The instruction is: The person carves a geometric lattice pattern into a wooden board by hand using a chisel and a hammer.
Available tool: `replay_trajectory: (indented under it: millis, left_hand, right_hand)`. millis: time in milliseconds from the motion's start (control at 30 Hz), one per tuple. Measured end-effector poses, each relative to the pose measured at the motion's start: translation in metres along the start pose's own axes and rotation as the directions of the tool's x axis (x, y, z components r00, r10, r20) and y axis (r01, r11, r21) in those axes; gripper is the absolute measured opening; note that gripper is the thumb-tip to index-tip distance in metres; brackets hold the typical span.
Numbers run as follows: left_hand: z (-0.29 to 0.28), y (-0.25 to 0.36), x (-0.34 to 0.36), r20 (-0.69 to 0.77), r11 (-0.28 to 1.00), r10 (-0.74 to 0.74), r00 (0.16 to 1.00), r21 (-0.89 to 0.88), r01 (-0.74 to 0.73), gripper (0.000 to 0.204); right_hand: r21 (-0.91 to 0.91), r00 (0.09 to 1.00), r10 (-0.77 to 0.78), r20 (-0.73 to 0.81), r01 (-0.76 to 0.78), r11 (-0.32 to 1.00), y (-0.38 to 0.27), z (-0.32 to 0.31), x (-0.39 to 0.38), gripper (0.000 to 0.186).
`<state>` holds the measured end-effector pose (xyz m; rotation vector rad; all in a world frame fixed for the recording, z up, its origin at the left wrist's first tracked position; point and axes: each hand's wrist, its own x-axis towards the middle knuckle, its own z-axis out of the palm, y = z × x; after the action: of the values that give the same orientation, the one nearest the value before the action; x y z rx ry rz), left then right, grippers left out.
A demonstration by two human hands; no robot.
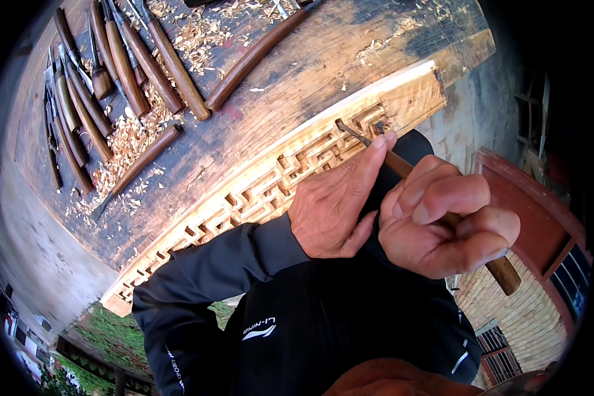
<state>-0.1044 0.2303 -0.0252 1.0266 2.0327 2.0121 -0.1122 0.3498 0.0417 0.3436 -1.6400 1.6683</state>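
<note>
A long, light wooden board point(402, 99) carved with an angular, maze-like relief lies along the near edge of the workbench. Wrapped round the brown wooden handle of a carving chisel point(503, 276), my right hand point(445, 221) is closed above the board's right part. The chisel's narrow metal blade points left and away, its tip on the board next to a cut recess. My left hand point(333, 208) lies over the board's near edge, thumb apart and index finger stretched out. Its fingertips touch the chisel near where blade meets handle. The undersides of the left fingers are hidden.
Several wooden-handled chisels point(122, 66) lie bunched at the workbench's far left, among pale wood shavings point(135, 142). One separate chisel point(145, 158) lies nearer me. A thicker curved handle point(257, 59) rests at the far middle of the worn workbench point(270, 112). Brick paving point(495, 310) shows at right.
</note>
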Motion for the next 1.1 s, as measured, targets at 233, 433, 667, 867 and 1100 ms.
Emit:
replay_trajectory:
  millis: [233, 433, 667, 867, 1100]
  left_hand:
    - [-0.002, 0.005, 0.003, 0.030, 0.998, -0.054, 0.998, -0.032, 0.055, 0.110]
    - [-0.002, 0.005, 0.001, -0.010, 0.996, -0.068, 0.998, -0.063, 0.067, 0.107]
    - [0.000, 0.001, 0.000, 0.020, 0.999, 0.015, 1.000, -0.033, -0.014, 0.101]
    - [-0.006, 0.003, 0.002, 0.107, 0.999, 0.039, 0.993, -0.019, -0.037, 0.102]
    - [-0.007, 0.002, 0.003, 0.105, 0.997, 0.004, 0.994, -0.081, 0.004, 0.105]
  right_hand:
    - [-0.139, 0.999, 0.044, 0.024, -0.041, 0.990, 0.000, 0.004, 0.007, 0.040]
    - [-0.218, 0.997, 0.069, 0.037, -0.059, 0.974, -0.004, 0.007, 0.006, 0.040]
    - [-0.051, 0.999, 0.041, 0.014, -0.041, 0.998, -0.013, 0.002, 0.005, 0.043]
    - [0.054, 0.978, 0.204, 0.052, -0.206, 0.977, -0.026, -0.014, 0.017, 0.046]
    - [0.050, 0.973, 0.215, 0.084, -0.219, 0.974, -0.015, -0.017, 0.026, 0.049]
